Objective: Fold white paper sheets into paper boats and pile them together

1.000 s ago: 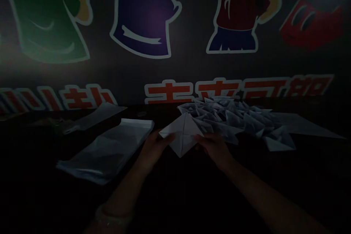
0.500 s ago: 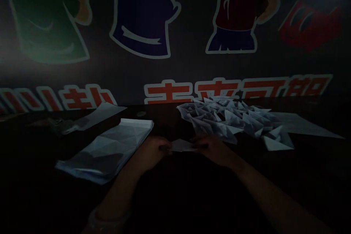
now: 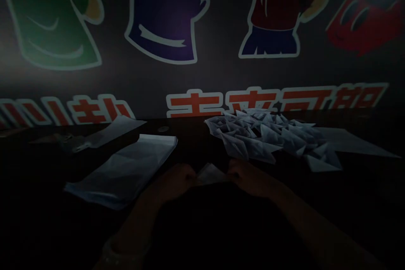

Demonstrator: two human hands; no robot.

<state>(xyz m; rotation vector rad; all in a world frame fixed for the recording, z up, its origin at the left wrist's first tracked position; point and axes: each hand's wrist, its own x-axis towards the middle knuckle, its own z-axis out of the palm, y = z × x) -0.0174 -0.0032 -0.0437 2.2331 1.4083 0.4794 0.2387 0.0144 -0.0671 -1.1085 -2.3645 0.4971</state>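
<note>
Facing a dark wall mural (image 3: 164, 17) of cartoon figures above red lettering (image 3: 221, 103), the person worked at a dark surface (image 3: 190, 128) bearing a heap of folded white paper shapes (image 3: 265, 135) and a flat stack of white paper sheets (image 3: 126, 168). The left hand (image 3: 172, 183) and right hand (image 3: 249, 177) were closed, gripping a small folded white paper piece (image 3: 210, 174) between them, just below the heap. Pinching evenly from both sides looked best for keeping its edges aligned.
</note>
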